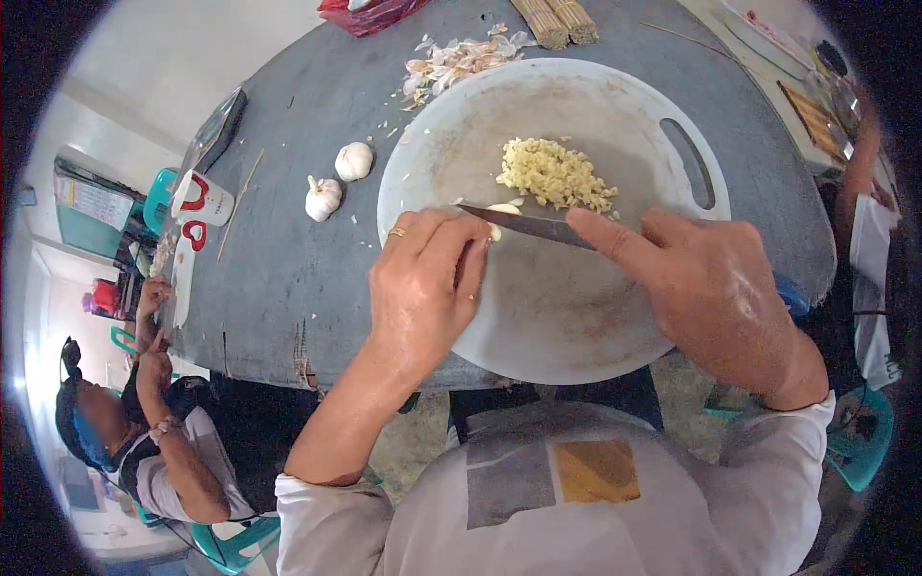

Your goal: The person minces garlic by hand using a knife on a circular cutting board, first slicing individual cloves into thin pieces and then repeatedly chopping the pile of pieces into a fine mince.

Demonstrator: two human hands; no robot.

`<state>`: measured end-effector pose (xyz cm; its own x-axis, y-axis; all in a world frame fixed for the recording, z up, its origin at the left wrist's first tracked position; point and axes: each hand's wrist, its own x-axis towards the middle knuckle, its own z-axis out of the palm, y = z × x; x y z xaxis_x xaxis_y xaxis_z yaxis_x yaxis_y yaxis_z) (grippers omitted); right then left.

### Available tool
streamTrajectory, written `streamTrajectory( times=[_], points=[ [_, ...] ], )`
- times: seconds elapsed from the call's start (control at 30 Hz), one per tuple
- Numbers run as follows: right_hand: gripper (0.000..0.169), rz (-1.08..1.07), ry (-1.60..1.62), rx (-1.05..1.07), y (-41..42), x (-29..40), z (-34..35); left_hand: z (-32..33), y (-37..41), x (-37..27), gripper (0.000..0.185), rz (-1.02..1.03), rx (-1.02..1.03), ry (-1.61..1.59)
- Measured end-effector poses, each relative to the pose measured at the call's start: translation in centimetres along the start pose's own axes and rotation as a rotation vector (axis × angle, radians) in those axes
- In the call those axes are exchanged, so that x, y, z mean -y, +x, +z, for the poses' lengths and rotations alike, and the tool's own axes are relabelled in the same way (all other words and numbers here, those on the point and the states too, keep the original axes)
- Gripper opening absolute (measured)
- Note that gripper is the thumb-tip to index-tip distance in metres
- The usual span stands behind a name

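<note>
My right hand [709, 295] grips a kitchen knife [533, 225], its index finger laid along the back of the blade. The blade points left over a round white cutting board [576, 317]. My left hand [428, 270] pinches a garlic clove [495, 232] beside the blade, and most of the clove is hidden by the fingers. Just beyond the blade lies a pale garlic piece [504, 209]. A heap of chopped garlic [553, 173] sits farther back on the board. The knife's handle is hidden in my right hand.
Two garlic bulbs [354, 161] rest on the grey table [288, 288], left of the board. Garlic skins [461, 63] and bundled bamboo sticks [555, 21] lie behind it. A paper cup [202, 199] stands at left. One person [180, 461] sits at left; another person's arm [861, 165] shows at right.
</note>
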<state>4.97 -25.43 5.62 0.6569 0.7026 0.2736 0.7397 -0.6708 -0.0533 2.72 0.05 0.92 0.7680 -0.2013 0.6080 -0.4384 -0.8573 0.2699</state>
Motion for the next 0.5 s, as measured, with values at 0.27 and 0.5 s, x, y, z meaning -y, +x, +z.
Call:
streamTrajectory(
  times=[0.27,0.5],
  points=[
    [0.062,-0.075,-0.037,0.043,0.0,0.0,0.0,0.2,-0.2,0.3,0.014,0.008,-0.026,0.017],
    [0.061,-0.092,-0.138,0.107,0.0,1.0,0.2,0.3,-0.1,0.1,0.014,0.021,0.018,0.028]
  ],
)
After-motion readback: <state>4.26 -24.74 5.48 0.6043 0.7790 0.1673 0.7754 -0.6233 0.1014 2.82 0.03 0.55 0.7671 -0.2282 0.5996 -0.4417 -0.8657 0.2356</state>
